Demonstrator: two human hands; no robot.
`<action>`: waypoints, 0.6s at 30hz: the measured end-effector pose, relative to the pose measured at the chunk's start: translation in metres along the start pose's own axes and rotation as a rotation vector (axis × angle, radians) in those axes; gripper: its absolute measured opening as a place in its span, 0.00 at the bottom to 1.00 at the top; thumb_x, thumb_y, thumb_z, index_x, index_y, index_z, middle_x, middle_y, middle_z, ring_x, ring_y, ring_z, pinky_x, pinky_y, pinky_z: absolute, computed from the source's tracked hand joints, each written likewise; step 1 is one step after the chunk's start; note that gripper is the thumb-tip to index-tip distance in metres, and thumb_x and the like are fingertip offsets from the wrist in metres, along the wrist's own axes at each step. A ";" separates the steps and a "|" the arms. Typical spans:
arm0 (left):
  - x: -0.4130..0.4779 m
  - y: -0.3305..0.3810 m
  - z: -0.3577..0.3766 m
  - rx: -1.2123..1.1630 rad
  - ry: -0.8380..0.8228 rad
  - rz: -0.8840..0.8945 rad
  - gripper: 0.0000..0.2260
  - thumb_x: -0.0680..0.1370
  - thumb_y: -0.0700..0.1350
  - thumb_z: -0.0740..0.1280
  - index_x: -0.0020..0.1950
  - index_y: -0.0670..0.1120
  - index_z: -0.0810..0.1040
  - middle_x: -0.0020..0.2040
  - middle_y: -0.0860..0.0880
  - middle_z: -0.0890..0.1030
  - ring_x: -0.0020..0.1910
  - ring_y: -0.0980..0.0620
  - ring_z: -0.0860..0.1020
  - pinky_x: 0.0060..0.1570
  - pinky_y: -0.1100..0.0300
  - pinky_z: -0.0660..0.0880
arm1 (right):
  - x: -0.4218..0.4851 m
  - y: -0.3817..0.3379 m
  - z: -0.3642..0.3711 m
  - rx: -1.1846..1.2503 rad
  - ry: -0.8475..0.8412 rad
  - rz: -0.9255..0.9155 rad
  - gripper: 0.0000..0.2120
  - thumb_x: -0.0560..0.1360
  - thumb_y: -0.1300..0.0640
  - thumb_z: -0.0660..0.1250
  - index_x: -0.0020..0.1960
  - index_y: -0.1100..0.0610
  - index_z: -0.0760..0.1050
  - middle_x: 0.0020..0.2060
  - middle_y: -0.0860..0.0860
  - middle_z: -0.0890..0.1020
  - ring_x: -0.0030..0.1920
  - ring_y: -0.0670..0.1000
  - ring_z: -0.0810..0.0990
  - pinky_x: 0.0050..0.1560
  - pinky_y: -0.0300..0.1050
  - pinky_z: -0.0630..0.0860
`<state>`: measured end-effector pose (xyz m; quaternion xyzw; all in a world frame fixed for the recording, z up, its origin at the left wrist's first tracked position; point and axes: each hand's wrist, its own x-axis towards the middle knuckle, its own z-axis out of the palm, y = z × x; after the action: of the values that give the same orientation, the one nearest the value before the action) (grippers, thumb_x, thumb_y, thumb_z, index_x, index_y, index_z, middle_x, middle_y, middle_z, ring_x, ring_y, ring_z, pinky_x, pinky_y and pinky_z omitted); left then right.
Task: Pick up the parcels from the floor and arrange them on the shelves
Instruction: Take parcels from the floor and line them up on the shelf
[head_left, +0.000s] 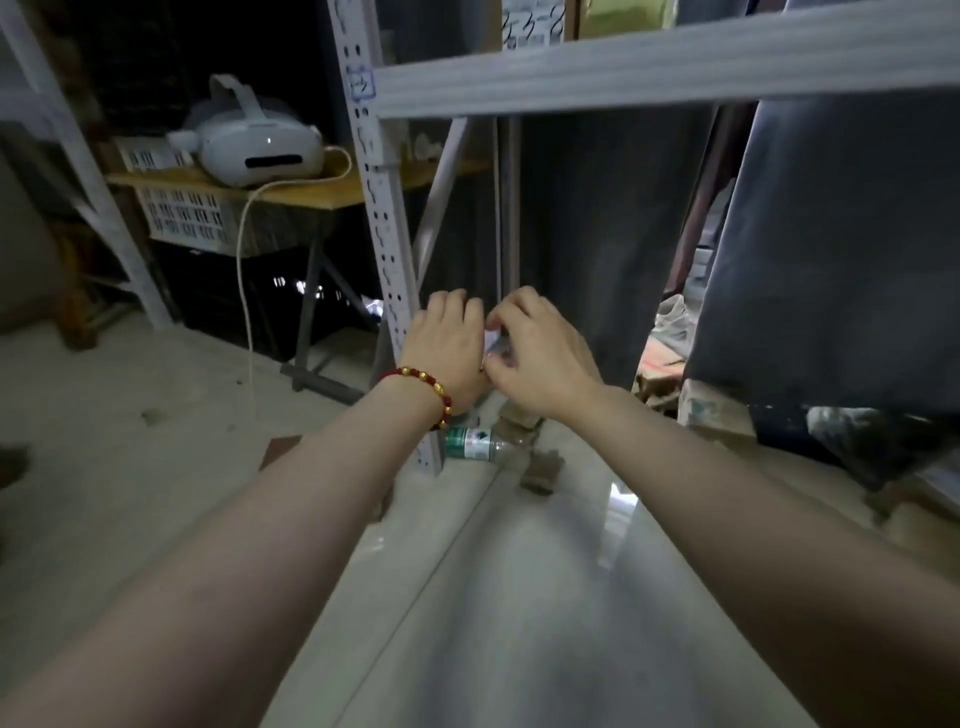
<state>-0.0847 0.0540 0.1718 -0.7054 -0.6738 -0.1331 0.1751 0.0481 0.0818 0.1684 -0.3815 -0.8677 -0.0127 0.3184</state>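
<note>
Both my arms reach forward over a long pale glossy parcel (519, 597) that runs from the bottom of the view toward the shelf upright (387, 249). My left hand (449, 345), with a red and gold bead bracelet at the wrist, and my right hand (540, 353) meet at the parcel's far end. Their fingers are curled and pinch a small whitish, partly clear piece (493, 343) between them; what it is I cannot tell. A grey shelf beam (649, 67) crosses overhead. Tall dark grey wrapped parcels (831, 249) stand upright behind the hands.
A plastic bottle (475, 443) with a green label lies on the floor at the foot of the upright. A white headset (254, 140) with a cable sits on a wooden table (311, 195) at left, above a white basket (187, 215). Brown cardboard scraps (543, 470) lie nearby.
</note>
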 end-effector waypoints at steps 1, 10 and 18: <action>-0.014 -0.001 0.011 0.022 -0.030 0.011 0.24 0.78 0.52 0.62 0.71 0.43 0.65 0.70 0.42 0.67 0.70 0.43 0.63 0.68 0.51 0.64 | -0.011 -0.002 0.011 0.028 -0.054 0.013 0.17 0.74 0.54 0.66 0.61 0.56 0.74 0.59 0.52 0.72 0.58 0.53 0.73 0.52 0.50 0.76; -0.100 -0.006 0.069 0.238 -0.275 0.077 0.31 0.75 0.57 0.66 0.71 0.42 0.62 0.69 0.42 0.66 0.70 0.42 0.64 0.67 0.49 0.66 | -0.094 -0.028 0.081 0.215 -0.449 0.166 0.28 0.75 0.51 0.67 0.72 0.57 0.65 0.67 0.55 0.68 0.62 0.56 0.74 0.58 0.48 0.73; -0.131 0.000 0.086 0.332 -0.432 0.149 0.32 0.75 0.57 0.67 0.72 0.42 0.63 0.68 0.40 0.67 0.69 0.40 0.65 0.67 0.47 0.69 | -0.159 -0.048 0.119 0.242 -0.893 0.132 0.49 0.66 0.41 0.77 0.75 0.59 0.55 0.68 0.55 0.68 0.65 0.55 0.71 0.63 0.50 0.74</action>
<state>-0.0967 -0.0282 0.0389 -0.7267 -0.6544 0.1457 0.1500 0.0318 -0.0252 -0.0051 -0.3642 -0.8889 0.2743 -0.0441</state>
